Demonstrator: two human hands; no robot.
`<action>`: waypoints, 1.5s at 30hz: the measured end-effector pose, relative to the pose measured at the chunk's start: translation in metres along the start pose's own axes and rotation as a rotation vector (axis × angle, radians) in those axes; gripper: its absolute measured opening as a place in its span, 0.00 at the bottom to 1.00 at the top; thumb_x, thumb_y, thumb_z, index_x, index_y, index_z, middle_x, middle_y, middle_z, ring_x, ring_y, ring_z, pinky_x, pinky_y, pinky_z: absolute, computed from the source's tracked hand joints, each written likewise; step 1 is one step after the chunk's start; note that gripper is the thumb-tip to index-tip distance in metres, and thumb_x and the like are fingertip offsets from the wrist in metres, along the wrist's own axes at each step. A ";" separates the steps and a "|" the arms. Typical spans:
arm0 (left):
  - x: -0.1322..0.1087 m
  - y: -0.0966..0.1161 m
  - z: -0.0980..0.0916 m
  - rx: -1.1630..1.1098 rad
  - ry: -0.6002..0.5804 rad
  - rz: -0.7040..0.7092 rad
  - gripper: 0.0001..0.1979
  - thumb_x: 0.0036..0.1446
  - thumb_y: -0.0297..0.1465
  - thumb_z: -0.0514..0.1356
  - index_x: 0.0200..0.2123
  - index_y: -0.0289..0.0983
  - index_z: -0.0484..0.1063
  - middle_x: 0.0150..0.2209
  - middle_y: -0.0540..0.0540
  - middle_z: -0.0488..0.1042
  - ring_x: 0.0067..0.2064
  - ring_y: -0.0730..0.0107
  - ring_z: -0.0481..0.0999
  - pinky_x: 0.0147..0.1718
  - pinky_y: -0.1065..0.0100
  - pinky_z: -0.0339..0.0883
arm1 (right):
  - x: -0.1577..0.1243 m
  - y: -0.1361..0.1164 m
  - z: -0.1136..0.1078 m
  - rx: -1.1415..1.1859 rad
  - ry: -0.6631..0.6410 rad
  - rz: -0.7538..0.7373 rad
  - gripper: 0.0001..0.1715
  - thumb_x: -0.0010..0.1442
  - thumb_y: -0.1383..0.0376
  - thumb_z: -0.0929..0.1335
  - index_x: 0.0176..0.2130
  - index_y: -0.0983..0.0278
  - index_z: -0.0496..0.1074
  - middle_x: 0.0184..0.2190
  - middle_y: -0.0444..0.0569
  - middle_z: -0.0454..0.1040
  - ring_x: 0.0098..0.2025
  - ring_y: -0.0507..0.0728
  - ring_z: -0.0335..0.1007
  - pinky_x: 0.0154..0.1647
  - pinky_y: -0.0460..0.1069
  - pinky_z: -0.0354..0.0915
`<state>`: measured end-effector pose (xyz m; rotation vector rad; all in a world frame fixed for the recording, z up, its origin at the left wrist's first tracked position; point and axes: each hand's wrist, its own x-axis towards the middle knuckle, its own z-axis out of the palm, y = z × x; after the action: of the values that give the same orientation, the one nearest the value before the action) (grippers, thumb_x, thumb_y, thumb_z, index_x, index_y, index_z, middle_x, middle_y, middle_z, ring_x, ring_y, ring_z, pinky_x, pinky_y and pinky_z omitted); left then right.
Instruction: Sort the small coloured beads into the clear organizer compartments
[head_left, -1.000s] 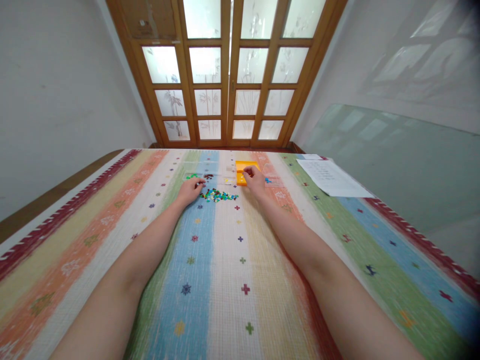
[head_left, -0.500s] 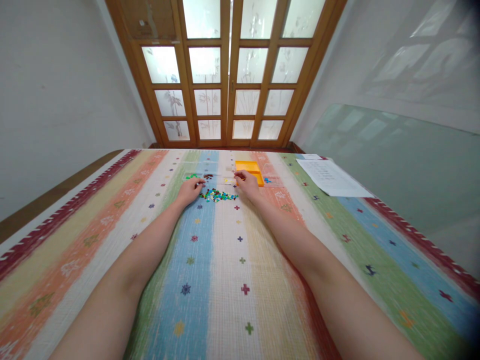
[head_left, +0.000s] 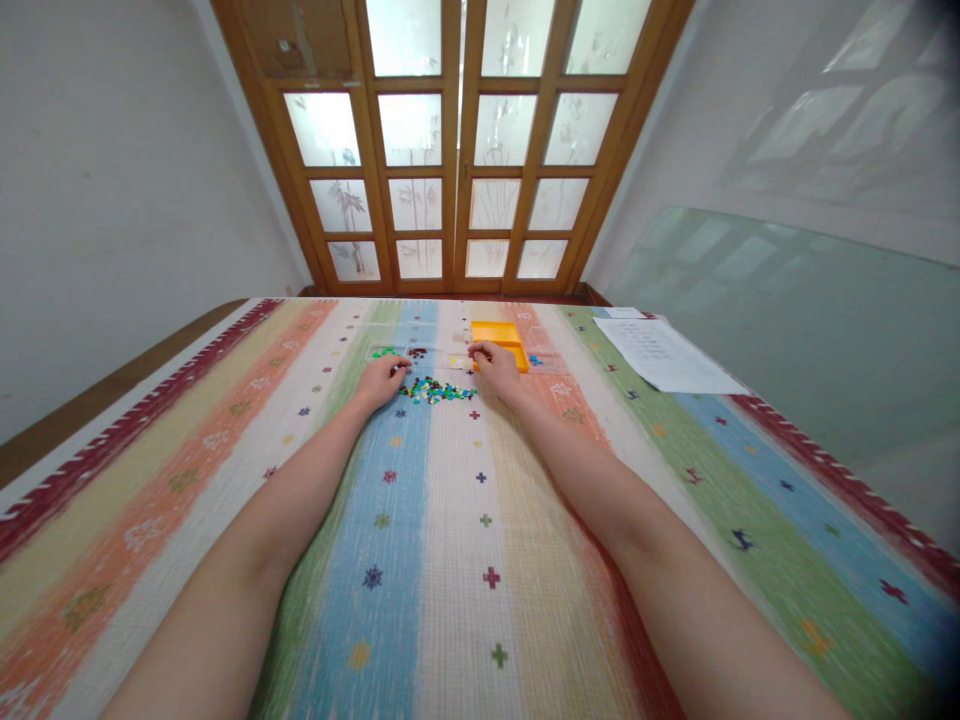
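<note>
My left hand point(head_left: 381, 381) rests at the left end of a loose pile of small mixed-colour pieces point(head_left: 435, 391), its thumb and fingers pinched together. Whatever they hold is too small to name. My right hand point(head_left: 496, 366) is pinched too, in front of the open yellow box point(head_left: 496, 330) and partly covering it. Its fingertips are close to a few yellow pieces point(head_left: 455, 362), and anything between them cannot be made out. Behind the pile, what looks like a clear divided tray point(head_left: 435, 366) holds green pieces point(head_left: 385, 352), dark brown pieces point(head_left: 417, 353) and blue pieces point(head_left: 535, 360).
A striped, patterned cloth point(head_left: 457, 500) covers the table. White printed sheets point(head_left: 660, 352) lie at the right side. Glass-paned wooden doors point(head_left: 459, 150) stand beyond the table's far edge, and a pale glass panel point(head_left: 795, 310) leans along the right wall.
Both hands hold nearly the same places and pinched poses. The view has shifted very slightly; the pile and box look the same.
</note>
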<state>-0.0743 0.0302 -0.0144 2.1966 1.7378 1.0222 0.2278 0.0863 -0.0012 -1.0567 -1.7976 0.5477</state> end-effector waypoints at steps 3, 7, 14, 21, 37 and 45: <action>0.000 0.000 0.000 0.000 0.003 0.002 0.15 0.66 0.34 0.57 0.49 0.41 0.81 0.46 0.44 0.82 0.45 0.59 0.79 0.53 0.59 0.70 | -0.003 -0.009 0.001 -0.022 -0.057 -0.023 0.13 0.64 0.69 0.65 0.42 0.62 0.80 0.38 0.47 0.82 0.40 0.57 0.77 0.46 0.50 0.68; 0.000 0.002 -0.001 0.009 -0.003 -0.002 0.15 0.66 0.34 0.57 0.49 0.40 0.81 0.47 0.44 0.82 0.46 0.59 0.79 0.52 0.59 0.70 | -0.009 -0.020 0.004 -0.058 -0.157 -0.043 0.14 0.64 0.71 0.66 0.43 0.62 0.81 0.36 0.46 0.82 0.39 0.56 0.77 0.45 0.48 0.67; 0.000 0.000 -0.002 -0.021 -0.115 0.101 0.14 0.64 0.31 0.58 0.47 0.39 0.82 0.46 0.44 0.82 0.46 0.59 0.78 0.51 0.59 0.69 | -0.016 -0.025 0.009 -0.079 -0.237 -0.132 0.15 0.64 0.74 0.67 0.44 0.62 0.81 0.38 0.46 0.83 0.40 0.55 0.77 0.45 0.47 0.67; 0.001 0.008 -0.005 0.054 -0.182 0.215 0.14 0.64 0.32 0.59 0.47 0.43 0.84 0.41 0.43 0.77 0.44 0.59 0.76 0.48 0.60 0.68 | -0.019 -0.028 0.008 -0.134 -0.263 -0.130 0.14 0.65 0.73 0.67 0.44 0.61 0.81 0.40 0.47 0.83 0.41 0.56 0.78 0.46 0.48 0.68; -0.001 0.016 -0.001 0.022 -0.052 0.030 0.11 0.61 0.31 0.59 0.41 0.39 0.81 0.36 0.46 0.79 0.37 0.63 0.75 0.42 0.63 0.68 | -0.024 -0.020 0.014 -0.178 -0.298 -0.177 0.15 0.65 0.73 0.68 0.46 0.61 0.82 0.44 0.47 0.83 0.46 0.57 0.77 0.51 0.49 0.68; 0.003 0.016 0.001 -0.194 0.098 -0.153 0.11 0.59 0.33 0.58 0.40 0.38 0.79 0.33 0.48 0.80 0.35 0.64 0.77 0.40 0.64 0.70 | -0.024 -0.020 0.014 -0.186 -0.307 -0.177 0.15 0.65 0.72 0.67 0.46 0.61 0.82 0.44 0.47 0.83 0.45 0.57 0.77 0.51 0.49 0.68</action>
<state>-0.0607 0.0280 -0.0054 1.8955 1.7341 1.2215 0.2108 0.0560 -0.0049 -0.9619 -2.2236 0.4593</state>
